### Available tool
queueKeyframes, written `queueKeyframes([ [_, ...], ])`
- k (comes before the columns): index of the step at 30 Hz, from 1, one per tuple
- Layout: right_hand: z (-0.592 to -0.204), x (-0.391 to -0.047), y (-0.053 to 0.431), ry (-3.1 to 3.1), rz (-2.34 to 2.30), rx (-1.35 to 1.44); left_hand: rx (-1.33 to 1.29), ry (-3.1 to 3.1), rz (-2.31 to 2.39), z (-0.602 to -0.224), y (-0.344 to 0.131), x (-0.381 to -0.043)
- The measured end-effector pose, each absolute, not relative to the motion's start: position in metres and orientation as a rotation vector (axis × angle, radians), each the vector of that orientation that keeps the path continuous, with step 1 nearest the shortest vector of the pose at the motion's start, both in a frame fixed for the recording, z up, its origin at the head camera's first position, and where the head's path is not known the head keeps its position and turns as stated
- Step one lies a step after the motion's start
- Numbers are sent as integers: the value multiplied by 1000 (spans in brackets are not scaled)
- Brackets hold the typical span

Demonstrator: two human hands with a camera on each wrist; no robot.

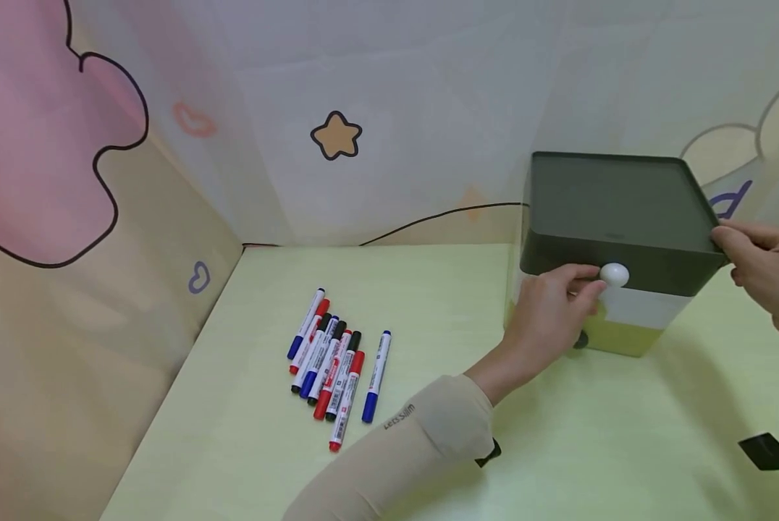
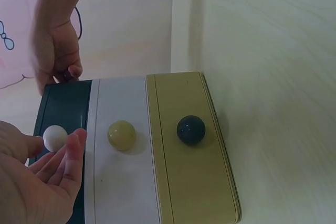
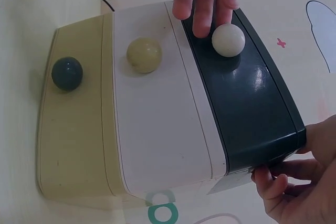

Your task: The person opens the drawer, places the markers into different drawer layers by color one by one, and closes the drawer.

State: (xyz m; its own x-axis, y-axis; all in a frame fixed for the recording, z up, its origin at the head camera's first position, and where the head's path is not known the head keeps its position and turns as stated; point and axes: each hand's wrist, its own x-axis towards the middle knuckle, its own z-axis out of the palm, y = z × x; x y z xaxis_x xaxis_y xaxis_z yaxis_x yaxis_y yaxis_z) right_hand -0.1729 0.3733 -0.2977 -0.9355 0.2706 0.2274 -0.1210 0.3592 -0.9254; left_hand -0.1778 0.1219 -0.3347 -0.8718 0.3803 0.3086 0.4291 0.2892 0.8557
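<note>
A small drawer box (image 1: 617, 199) stands at the right, with a dark green top and stacked dark, white and yellow-green fronts. On its upper front sits a round white knob (image 1: 615, 275). My left hand (image 1: 552, 304) reaches to that knob from the left, fingertips right at its edge; in the left wrist view thumb and fingers lie on either side of it. At the top right corner my right hand (image 1: 764, 264) grips the box, thumb on the rim. Below are a yellow knob (image 2: 122, 135) on the white front and a dark knob (image 2: 191, 130) on the yellow-green one.
Several markers (image 1: 327, 369) in red, blue and black lie on the pale table (image 1: 441, 311) to the left. One blue marker (image 1: 377, 376) lies slightly apart. A printed cloth wall (image 1: 415, 137) stands behind the table.
</note>
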Motion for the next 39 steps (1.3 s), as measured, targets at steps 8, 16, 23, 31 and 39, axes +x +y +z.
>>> queueKeyframes([
  [8, -299, -171, 373, -2315, 1548, -142, -804, -2423, -1697, -341, 123, -178],
  [16, -300, -167, 373, -2290, 1575, -68, -796, -2379, -1788, -342, 124, -175],
  [23, -299, -159, 366, -2295, 1564, -47, -741, -2356, -1916, -341, 120, -167],
  [31, -302, -150, 361, -2383, 1473, -137, -764, -2289, -1989, -344, 110, -158],
  [39, -302, -143, 356, -2355, 1514, -94, -764, -2220, -2080, -347, 103, -149],
])
